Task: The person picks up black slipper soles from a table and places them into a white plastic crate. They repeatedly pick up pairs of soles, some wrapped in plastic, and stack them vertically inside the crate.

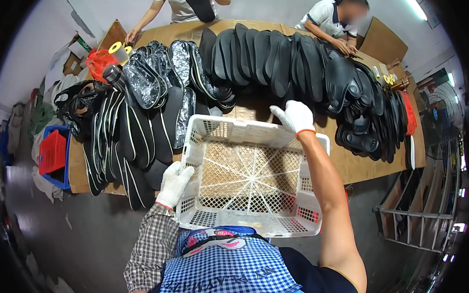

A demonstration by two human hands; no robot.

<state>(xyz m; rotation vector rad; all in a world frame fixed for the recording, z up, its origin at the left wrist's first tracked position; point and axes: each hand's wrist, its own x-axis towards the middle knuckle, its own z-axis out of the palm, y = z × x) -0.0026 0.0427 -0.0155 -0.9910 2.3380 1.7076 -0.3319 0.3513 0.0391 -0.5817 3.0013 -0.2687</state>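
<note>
A white plastic crate (pixel 251 180) with latticed sides and bottom lies in front of me, partly over the table's near edge, its near side close to my checked apron. Nothing lies inside it. My left hand (pixel 174 186), in a white knit glove, holds the crate's left side with the thumb at the rim. My right hand (pixel 296 117), gloved alike, is over the far rim near its right corner, thumb spread from the other fingers. Black insoles (pixel 272 61) stand in a long row just beyond it. Some fingertips are hard to make out.
The cardboard-covered table (pixel 232 25) also bears pale-edged black insoles (pixel 132 130), plastic-wrapped ones (pixel 145 79), a dark bottle (pixel 113 76) and tape rolls (pixel 118 51). Two people work across it, one holding a black insole (pixel 199 5). A metal rack (pixel 418 214) stands right, a red basket (pixel 53 152) left.
</note>
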